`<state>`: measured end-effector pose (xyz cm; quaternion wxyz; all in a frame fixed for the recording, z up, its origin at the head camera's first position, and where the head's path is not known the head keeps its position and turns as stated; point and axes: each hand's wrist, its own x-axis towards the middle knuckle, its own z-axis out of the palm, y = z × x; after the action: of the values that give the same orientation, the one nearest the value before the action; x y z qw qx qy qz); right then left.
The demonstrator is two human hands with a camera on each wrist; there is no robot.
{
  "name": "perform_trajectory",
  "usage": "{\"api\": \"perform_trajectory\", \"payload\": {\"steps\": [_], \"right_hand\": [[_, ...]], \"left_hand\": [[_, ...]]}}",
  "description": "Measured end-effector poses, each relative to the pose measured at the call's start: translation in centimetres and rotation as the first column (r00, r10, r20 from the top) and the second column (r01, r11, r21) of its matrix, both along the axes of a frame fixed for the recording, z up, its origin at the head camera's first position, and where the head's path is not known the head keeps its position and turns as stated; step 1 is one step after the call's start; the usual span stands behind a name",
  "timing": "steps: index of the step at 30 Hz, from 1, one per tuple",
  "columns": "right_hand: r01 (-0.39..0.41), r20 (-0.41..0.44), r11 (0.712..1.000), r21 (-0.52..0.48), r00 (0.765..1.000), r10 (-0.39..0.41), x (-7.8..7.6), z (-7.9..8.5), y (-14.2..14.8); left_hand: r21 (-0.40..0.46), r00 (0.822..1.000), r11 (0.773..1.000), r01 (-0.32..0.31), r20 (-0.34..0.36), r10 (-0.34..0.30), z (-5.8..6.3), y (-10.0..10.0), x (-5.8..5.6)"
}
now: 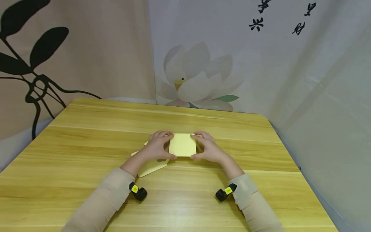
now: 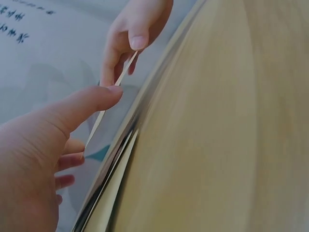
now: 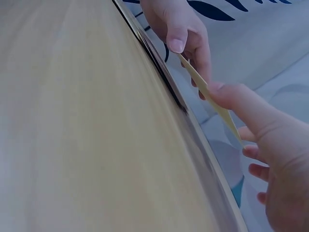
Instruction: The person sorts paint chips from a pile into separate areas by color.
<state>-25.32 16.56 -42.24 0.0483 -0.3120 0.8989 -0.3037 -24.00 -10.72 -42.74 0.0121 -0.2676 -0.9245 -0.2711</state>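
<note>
A small rectangular yellow paper (image 1: 182, 145) is held up by both hands in the middle of the head view. My left hand (image 1: 157, 146) pinches its left side, thumb at the lower corner and a finger at the upper one. The opposite side is pinched the same way by my right hand (image 1: 209, 148). In the left wrist view the paper (image 2: 95, 126) shows nearly edge-on, raised off the table. Another yellow sheet (image 1: 152, 168) with an angled outline lies flat under the left hand and wrist, which hide part of it.
Both hands work over a wood-grain table (image 1: 185, 199). Behind it hangs a pale cloth (image 1: 290, 74) with a printed lotus, leaves and black characters. Each sleeve cuff carries a black wrist camera, one on the left (image 1: 138, 191) and one on the right (image 1: 225, 192).
</note>
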Motion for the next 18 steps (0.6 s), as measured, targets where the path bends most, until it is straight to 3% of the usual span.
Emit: {"api": "perform_trajectory", "payload": {"steps": [18], "right_hand": [[0.032,0.063,0.999,-0.041,0.998,-0.029,-0.4,-0.5,6.9]], "left_hand": [[-0.071,1.0,0.997,0.001,0.031,0.001,-0.4,7.1,-1.7]]}}
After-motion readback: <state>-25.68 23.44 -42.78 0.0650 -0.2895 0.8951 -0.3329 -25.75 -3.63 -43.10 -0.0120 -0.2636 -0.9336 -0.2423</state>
